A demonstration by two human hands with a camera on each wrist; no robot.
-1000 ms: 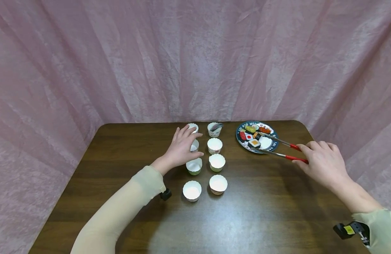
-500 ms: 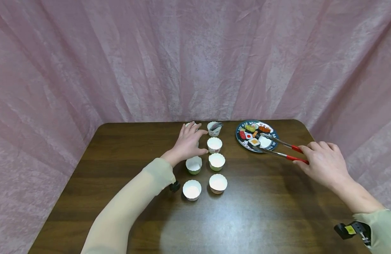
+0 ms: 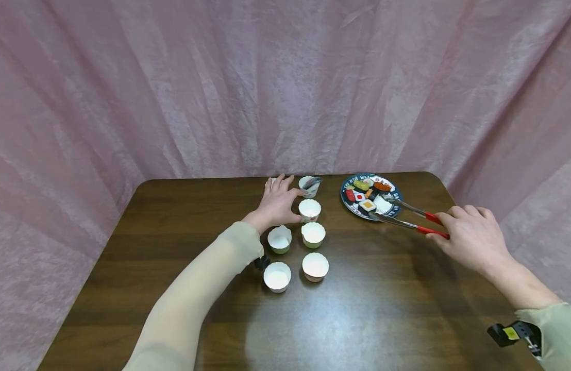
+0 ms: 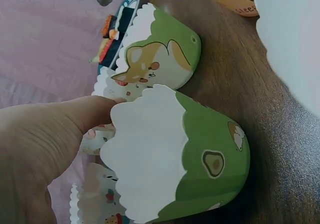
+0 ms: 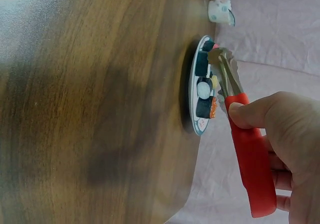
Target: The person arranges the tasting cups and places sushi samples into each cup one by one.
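Observation:
My left hand [image 3: 277,203] is at the far end of the left column of paper baking cups, fingers and thumb spread and covering most of the cups there. In the left wrist view its thumb [image 4: 92,111] shows beyond a green avocado-print cup [image 4: 215,159]; the fingertips are hidden. My right hand [image 3: 473,239] grips tongs [image 3: 431,231] by their red handles. The metal arms stand apart, tips over the near right part of a round patterned plate [image 3: 343,192]. Toy-like sushi pieces lie on it, among them a square one [image 3: 367,205] and an orange-topped one [image 3: 382,186].
The cups form two columns, with a front left cup [image 3: 277,277] and a front right cup [image 3: 315,267]. A grey-blue piece [image 3: 312,182] rests in the back right cup [image 3: 307,192]. A pink curtain [image 3: 285,93] hangs behind the brown table [image 3: 183,221].
My left hand has moved right and slightly away along the left column, uncovering the third cup back. The right hand and tongs have stayed nearly in place.

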